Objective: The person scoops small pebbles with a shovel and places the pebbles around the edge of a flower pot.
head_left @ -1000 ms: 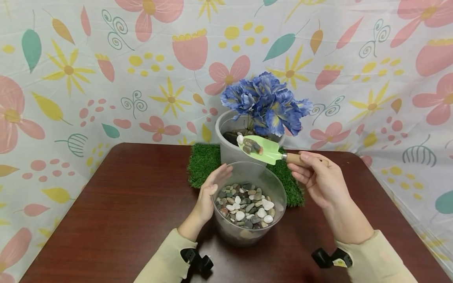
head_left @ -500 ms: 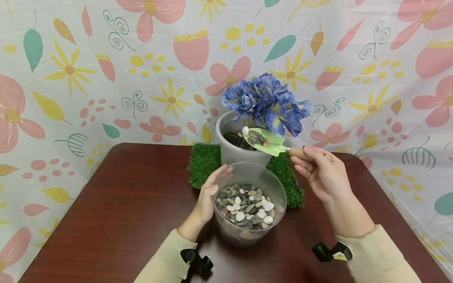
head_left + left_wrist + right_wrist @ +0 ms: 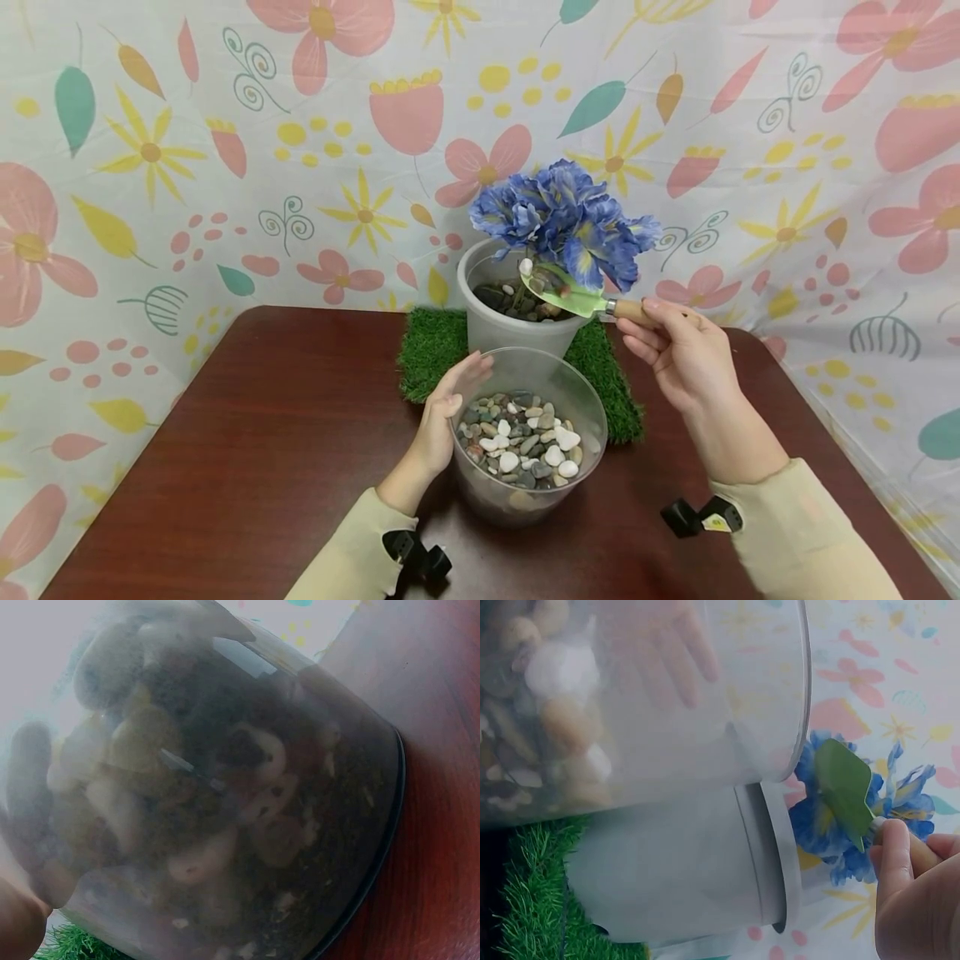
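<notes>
My right hand [image 3: 693,358] pinches the wooden handle of a small hand trowel [image 3: 585,304] with a light green blade. The blade slants over the rim of a pale grey flowerpot [image 3: 517,333], under blue artificial flowers [image 3: 562,217]; a white pebble [image 3: 526,267] and several darker ones lie on it. My left hand [image 3: 438,417] rests against the side of a clear plastic bucket [image 3: 528,492], its fingers mostly straight, also seen through the wall in the right wrist view. Mixed pebbles [image 3: 525,437] fill the bucket's lower part. Stones and dark matter show inside the flowerpot.
A green artificial turf mat [image 3: 435,350] lies beneath the flowerpot on a dark red-brown wooden table [image 3: 262,433]. The bucket stands in front of the pot, close to it. A flower-printed cloth [image 3: 300,150] hangs behind the table.
The trowel has moved slightly right and back, from above the bucket to over the flowerpot, and its blade tip has dipped inside the rim. My left hand and the bucket have stayed put.
</notes>
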Motion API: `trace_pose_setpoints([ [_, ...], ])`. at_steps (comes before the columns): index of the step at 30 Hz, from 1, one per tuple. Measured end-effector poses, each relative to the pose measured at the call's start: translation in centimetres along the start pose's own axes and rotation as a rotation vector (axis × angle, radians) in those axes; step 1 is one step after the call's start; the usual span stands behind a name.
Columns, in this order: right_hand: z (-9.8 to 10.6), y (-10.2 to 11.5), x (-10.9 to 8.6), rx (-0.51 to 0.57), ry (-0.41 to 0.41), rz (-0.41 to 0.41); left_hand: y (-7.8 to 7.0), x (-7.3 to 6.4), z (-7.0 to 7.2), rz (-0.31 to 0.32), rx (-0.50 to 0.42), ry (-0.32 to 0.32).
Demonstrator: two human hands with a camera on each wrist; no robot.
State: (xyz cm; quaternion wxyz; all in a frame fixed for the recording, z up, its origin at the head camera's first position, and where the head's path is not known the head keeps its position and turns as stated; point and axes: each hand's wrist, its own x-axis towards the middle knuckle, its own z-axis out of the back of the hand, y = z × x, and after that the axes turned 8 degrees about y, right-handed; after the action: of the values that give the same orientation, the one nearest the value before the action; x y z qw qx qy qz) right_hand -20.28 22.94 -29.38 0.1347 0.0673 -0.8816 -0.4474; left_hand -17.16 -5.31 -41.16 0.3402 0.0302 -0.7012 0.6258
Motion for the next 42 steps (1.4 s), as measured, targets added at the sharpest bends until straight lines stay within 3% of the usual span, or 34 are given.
trace_pose_setpoints([
  [12,0.0,0.0,1.0,-0.046,-0.009,0.002,0.1,-0.1,0.1,0.002,-0.007,-0.005],
  [26,0.0,-0.4,0.6,-0.095,-0.043,0.008,0.2,-0.1,0.1,0.009,0.006,0.002],
  [42,0.0,-1.3,-0.2,-0.123,0.007,-0.011,0.1,0.0,0.0,0.002,0.013,-0.001],
])
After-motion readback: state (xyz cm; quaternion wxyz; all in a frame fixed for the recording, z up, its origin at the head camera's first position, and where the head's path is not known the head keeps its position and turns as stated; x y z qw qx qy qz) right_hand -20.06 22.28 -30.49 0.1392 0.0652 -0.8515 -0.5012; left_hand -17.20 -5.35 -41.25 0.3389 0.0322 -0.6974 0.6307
